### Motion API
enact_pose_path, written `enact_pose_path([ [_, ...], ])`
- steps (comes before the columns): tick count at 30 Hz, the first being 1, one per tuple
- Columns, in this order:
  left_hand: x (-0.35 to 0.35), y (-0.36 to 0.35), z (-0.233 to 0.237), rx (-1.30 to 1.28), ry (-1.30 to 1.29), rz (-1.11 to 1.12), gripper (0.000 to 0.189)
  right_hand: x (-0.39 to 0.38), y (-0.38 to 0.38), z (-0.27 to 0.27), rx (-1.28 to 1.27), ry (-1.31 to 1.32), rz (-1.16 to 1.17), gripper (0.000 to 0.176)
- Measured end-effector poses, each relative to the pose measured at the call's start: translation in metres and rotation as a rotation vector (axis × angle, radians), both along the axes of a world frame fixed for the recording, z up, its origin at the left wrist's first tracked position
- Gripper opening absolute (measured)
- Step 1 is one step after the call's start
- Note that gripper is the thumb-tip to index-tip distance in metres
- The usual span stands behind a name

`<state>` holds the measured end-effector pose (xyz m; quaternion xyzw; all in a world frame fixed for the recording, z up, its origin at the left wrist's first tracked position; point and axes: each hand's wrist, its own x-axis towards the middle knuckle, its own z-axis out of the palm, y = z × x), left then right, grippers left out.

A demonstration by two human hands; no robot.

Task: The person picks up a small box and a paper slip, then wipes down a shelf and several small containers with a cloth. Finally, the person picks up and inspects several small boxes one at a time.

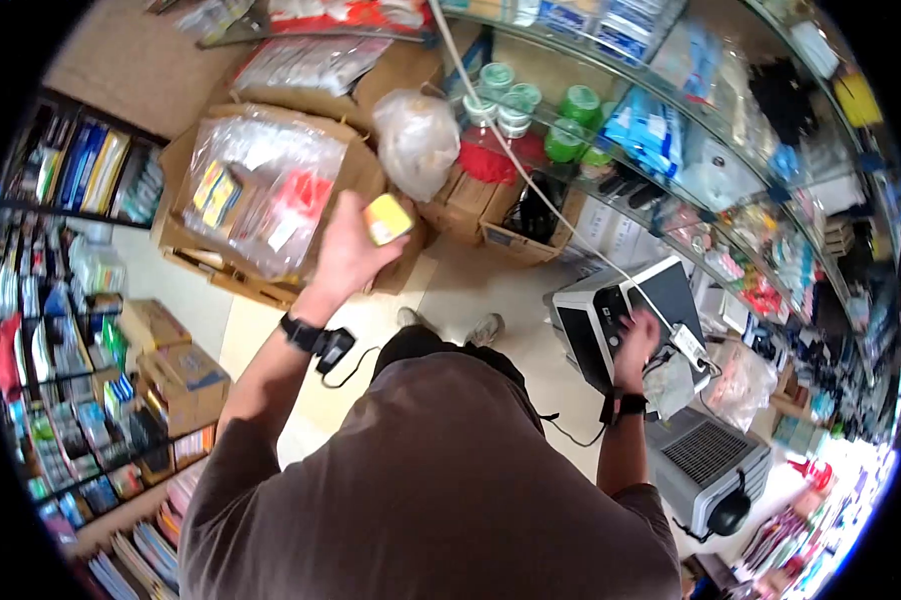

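My left hand [345, 250] is closed around a small yellow box with a pale label [387, 218], held up over the side of a large open carton [186, 172]. Inside that carton lie clear plastic bags [261, 150], a red packet [306, 190] and a yellow-and-dark box [217, 194]. My right hand [638, 345] is slightly blurred, its fingers loosely bent and apart with nothing seen in them. It hovers beside a black-and-white machine like a computer case [611, 318]. Dark straps with a small device sit on both wrists.
Glass shelves [611, 75] of packets and green-lidded tubs [571, 140] stand ahead. Product racks [61, 400] and cartons [186, 375] line the left. A white cable [516, 155] crosses in front; a grey vented unit [706, 450] stands at right. A cloudy plastic bag [416, 145] is beside the carton.
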<state>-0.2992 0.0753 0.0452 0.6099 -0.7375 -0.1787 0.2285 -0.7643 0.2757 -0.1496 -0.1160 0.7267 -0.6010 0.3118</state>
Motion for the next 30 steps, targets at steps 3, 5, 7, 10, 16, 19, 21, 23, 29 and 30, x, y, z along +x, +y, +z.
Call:
enact_pose_path([
  [3,-0.035,0.006,0.009,0.131,0.095,-0.06,0.068,0.057,-0.076,0.031,-0.123,-0.258,0.495,0.023],
  [5,-0.048,0.008,0.006,0.155,0.156,-0.109,0.069,0.098,-0.117,0.069,-0.136,-0.359,0.693,0.022],
  [7,-0.06,0.01,0.009,0.111,0.215,-0.156,0.069,0.129,-0.143,0.103,-0.162,-0.469,0.802,0.021],
  [10,-0.065,0.012,0.012,0.109,0.238,-0.173,0.076,0.163,-0.166,0.141,-0.189,-0.579,0.897,0.02],
  [16,-0.05,0.008,0.017,0.165,0.333,-0.192,0.075,0.211,-0.183,0.163,-0.184,-0.54,0.936,0.021],
  [19,-0.032,0.0,0.009,0.083,0.333,-0.252,0.068,0.228,-0.191,0.17,-0.181,-0.524,0.908,0.019],
  [21,-0.02,-0.007,0.0,0.373,0.649,-0.238,0.058,0.236,-0.197,0.169,-0.19,-0.431,0.915,0.017],
  [23,-0.005,-0.017,-0.005,0.592,0.894,-0.212,0.049,0.243,-0.204,0.159,-0.201,-0.266,0.926,0.016],
  [29,0.037,-0.04,-0.006,0.743,1.06,-0.247,0.038,0.283,-0.22,0.181,-0.188,0.192,1.022,0.025],
  [30,0.041,-0.043,-0.008,0.724,1.053,-0.223,0.035,0.294,-0.223,0.18,-0.221,0.308,1.064,0.028],
])
